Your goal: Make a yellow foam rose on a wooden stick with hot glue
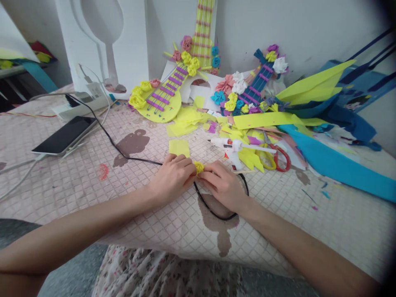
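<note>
Yellow guitar (171, 108) already has paper flowers (194, 66), but I'd say this yellow bloom (199, 167), pinched between left hand (175, 175) and right hand (224, 185), isn't finished.

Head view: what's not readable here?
All in the head view:
- Yellow flower: partly covered by fingers of the left hand and right hand.
- Black cord: stretches hidden behind both hands.
- Yellow guitar neck: top cut off by upper edge.
- Blue strip: far end cut off by right edge.
</note>
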`<state>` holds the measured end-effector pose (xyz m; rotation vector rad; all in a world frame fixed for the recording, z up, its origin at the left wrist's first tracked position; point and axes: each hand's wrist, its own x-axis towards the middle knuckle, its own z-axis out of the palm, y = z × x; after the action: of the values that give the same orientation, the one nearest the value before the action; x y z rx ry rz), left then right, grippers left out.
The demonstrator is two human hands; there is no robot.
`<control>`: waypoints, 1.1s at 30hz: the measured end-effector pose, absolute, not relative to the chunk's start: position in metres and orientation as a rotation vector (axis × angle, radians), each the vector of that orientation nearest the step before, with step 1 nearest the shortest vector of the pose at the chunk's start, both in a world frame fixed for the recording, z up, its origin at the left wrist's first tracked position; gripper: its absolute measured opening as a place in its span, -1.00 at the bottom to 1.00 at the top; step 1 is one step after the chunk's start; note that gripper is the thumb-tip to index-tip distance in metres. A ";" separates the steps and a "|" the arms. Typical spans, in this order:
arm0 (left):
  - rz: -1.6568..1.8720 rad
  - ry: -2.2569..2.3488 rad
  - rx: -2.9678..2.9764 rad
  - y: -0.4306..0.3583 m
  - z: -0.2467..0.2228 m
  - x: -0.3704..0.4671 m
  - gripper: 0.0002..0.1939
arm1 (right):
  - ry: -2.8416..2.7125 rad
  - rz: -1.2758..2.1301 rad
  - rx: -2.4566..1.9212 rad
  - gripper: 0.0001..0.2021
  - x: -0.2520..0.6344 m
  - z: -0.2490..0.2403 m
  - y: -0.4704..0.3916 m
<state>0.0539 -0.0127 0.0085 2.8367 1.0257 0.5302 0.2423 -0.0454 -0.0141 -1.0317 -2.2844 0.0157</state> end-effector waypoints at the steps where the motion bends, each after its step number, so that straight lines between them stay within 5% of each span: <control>1: 0.528 1.019 2.843 -0.013 0.009 0.054 -0.85 | -2.290 0.008 -1.035 -0.83 0.242 -0.015 -0.045; 33: 0.531 1.008 2.990 -0.017 0.009 0.056 -0.84 | -2.393 -0.115 -1.129 -0.78 0.240 -0.014 -0.046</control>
<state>0.0561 -0.0169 0.0087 2.9900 1.0080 0.5307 0.2402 -0.0459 -0.0137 -1.1288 -2.3933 -0.1150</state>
